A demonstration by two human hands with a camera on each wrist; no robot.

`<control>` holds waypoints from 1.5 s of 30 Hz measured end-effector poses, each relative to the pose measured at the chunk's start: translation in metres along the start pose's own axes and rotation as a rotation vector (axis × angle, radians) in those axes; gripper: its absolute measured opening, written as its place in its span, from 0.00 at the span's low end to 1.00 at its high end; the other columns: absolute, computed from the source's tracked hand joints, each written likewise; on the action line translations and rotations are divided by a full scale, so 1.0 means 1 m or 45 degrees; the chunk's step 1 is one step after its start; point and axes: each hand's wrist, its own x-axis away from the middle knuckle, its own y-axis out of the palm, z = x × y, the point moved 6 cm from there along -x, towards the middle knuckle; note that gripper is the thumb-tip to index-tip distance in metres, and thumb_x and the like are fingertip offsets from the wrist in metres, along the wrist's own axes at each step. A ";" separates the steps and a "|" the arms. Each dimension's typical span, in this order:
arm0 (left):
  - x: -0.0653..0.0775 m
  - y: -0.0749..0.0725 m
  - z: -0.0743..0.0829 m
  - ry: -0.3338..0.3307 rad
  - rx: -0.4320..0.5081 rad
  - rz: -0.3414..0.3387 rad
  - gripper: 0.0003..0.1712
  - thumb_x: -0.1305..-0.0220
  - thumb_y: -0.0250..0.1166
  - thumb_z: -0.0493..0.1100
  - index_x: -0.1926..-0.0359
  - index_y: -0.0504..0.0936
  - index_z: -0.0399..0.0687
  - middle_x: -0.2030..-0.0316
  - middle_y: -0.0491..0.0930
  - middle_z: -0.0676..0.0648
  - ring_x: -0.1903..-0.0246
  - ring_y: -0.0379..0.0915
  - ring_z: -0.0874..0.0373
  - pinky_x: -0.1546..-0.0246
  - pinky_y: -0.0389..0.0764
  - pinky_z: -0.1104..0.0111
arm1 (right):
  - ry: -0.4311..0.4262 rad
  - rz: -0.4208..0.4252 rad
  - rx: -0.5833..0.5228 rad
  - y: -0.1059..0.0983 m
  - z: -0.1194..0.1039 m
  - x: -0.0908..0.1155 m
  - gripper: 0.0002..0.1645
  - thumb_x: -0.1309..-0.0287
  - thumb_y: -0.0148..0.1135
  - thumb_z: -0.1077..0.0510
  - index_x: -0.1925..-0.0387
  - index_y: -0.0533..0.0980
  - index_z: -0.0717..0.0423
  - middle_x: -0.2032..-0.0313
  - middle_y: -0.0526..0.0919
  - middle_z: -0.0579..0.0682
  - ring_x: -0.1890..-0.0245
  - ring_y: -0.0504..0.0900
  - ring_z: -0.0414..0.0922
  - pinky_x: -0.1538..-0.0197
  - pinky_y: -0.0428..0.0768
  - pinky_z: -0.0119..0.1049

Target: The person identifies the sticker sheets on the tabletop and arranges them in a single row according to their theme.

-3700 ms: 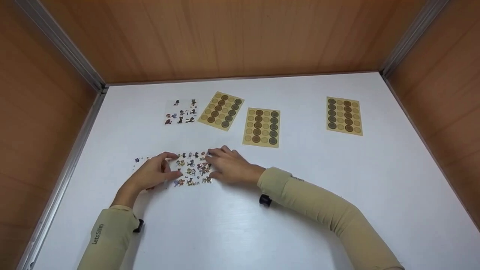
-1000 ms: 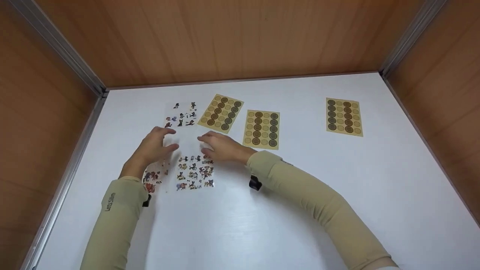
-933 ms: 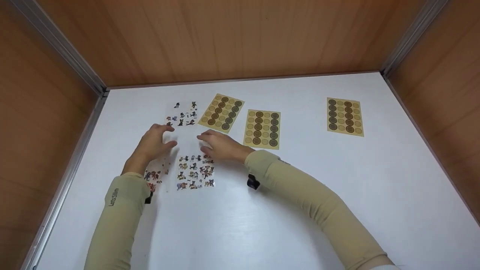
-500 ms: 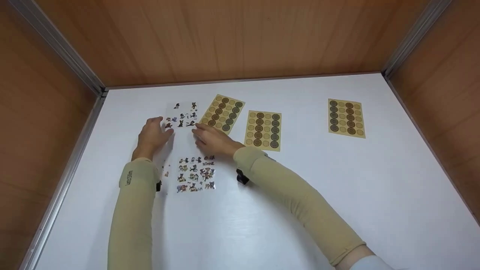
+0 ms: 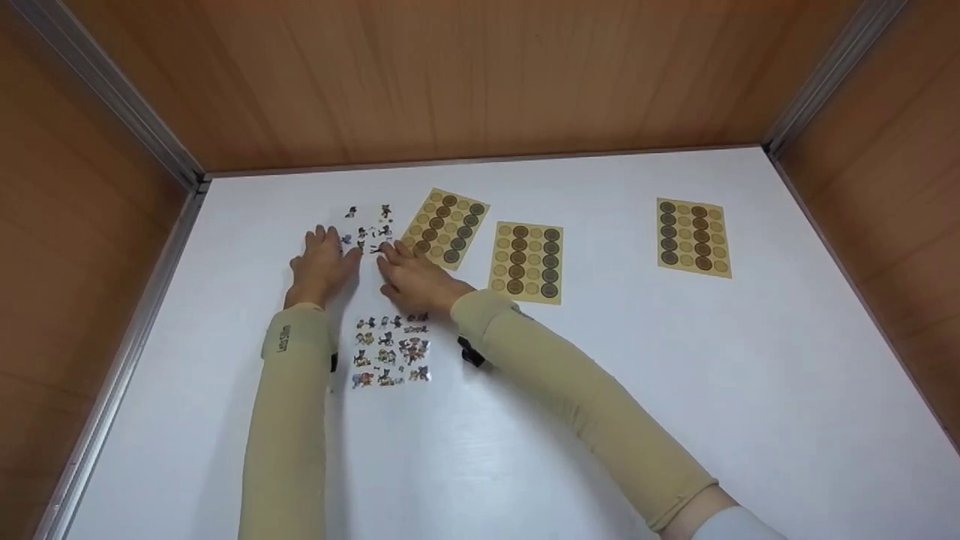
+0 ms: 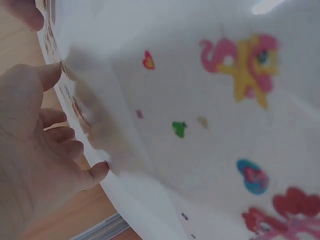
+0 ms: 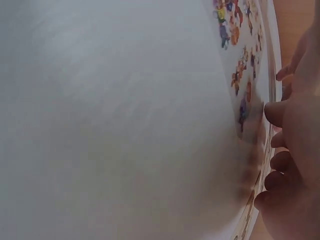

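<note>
My left hand (image 5: 322, 266) rests with fingers spread on the left part of a clear sticker sheet (image 5: 367, 217) with small cartoon figures. The right hand (image 5: 420, 279) touches the same sheet's near right corner with its fingertips, beside a gold sheet of round stickers (image 5: 444, 227). In the left wrist view the left hand (image 6: 45, 140) has thumb and fingertips down at the surface. The right wrist view has the right hand (image 7: 300, 135) at the edge, its fingers pointing down at the surface. Between the two hands the sheet's near edge shows.
A second clear sticker sheet (image 5: 391, 351) lies nearer on the white table (image 5: 600, 360). A pony sticker sheet (image 6: 170, 100) lies under the left forearm, mostly hidden in the head view. More gold sheets lie at the middle (image 5: 525, 262) and far right (image 5: 694, 238). Wooden walls surround the table.
Both hands have moved away from the nearer clear sheet to the far one. The left hand has turned and laid its fingers on it; the right has come left to its corner.
</note>
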 end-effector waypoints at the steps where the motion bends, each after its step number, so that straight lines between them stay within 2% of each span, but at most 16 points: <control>1: -0.001 0.000 0.001 -0.005 -0.011 -0.003 0.44 0.22 0.47 0.55 0.23 0.42 0.27 0.23 0.35 0.27 0.24 0.27 0.32 0.29 0.36 0.33 | -0.008 -0.007 0.018 0.001 0.000 -0.001 0.37 0.21 0.45 0.47 0.22 0.55 0.62 0.21 0.47 0.61 0.21 0.44 0.57 0.22 0.45 0.52; 7: -0.006 -0.002 0.005 -0.047 -0.064 -0.032 0.46 0.22 0.46 0.57 0.23 0.40 0.26 0.23 0.37 0.27 0.24 0.30 0.31 0.29 0.38 0.32 | -0.007 -0.036 0.162 0.004 0.007 -0.003 0.38 0.20 0.37 0.44 0.21 0.50 0.61 0.21 0.45 0.58 0.21 0.43 0.53 0.22 0.43 0.53; 12: -0.001 0.001 0.005 -0.062 -0.058 -0.081 0.46 0.21 0.43 0.58 0.23 0.40 0.27 0.23 0.36 0.27 0.24 0.28 0.32 0.29 0.35 0.33 | -0.006 -0.089 0.289 0.007 0.006 -0.003 0.37 0.19 0.32 0.44 0.20 0.48 0.58 0.20 0.44 0.55 0.21 0.43 0.51 0.22 0.42 0.53; 18: 0.005 0.003 0.001 -0.084 -0.015 -0.106 0.44 0.20 0.42 0.56 0.23 0.39 0.25 0.24 0.32 0.26 0.24 0.25 0.31 0.29 0.32 0.34 | -0.004 -0.163 0.283 0.005 -0.003 -0.001 0.37 0.19 0.33 0.45 0.20 0.47 0.59 0.20 0.43 0.55 0.21 0.44 0.52 0.22 0.43 0.52; 24: 0.002 0.003 0.003 -0.077 -0.009 -0.096 0.44 0.21 0.43 0.55 0.24 0.41 0.24 0.24 0.34 0.25 0.24 0.27 0.30 0.29 0.33 0.34 | 0.054 -0.198 0.320 0.002 -0.004 0.000 0.37 0.19 0.32 0.44 0.19 0.45 0.57 0.20 0.42 0.53 0.21 0.44 0.50 0.22 0.43 0.51; 31: 0.003 0.006 0.002 -0.091 -0.030 -0.094 0.43 0.20 0.42 0.54 0.24 0.42 0.24 0.24 0.35 0.25 0.24 0.29 0.31 0.29 0.35 0.34 | 0.099 -0.209 0.298 0.003 -0.008 -0.001 0.37 0.19 0.34 0.44 0.19 0.46 0.56 0.20 0.44 0.52 0.21 0.45 0.50 0.21 0.42 0.50; 39: 0.004 0.010 -0.001 -0.112 0.016 -0.042 0.41 0.21 0.44 0.53 0.23 0.45 0.27 0.24 0.38 0.26 0.24 0.32 0.32 0.29 0.36 0.32 | 0.086 -0.202 0.264 0.004 -0.010 0.000 0.37 0.20 0.37 0.44 0.20 0.48 0.57 0.20 0.46 0.52 0.21 0.47 0.50 0.21 0.45 0.49; 45: 0.002 0.007 0.002 -0.118 0.074 0.027 0.41 0.21 0.48 0.50 0.22 0.45 0.31 0.24 0.43 0.27 0.24 0.37 0.32 0.29 0.38 0.32 | 0.078 -0.192 0.262 0.001 -0.008 0.001 0.36 0.19 0.36 0.46 0.20 0.48 0.58 0.20 0.46 0.53 0.21 0.47 0.51 0.22 0.45 0.50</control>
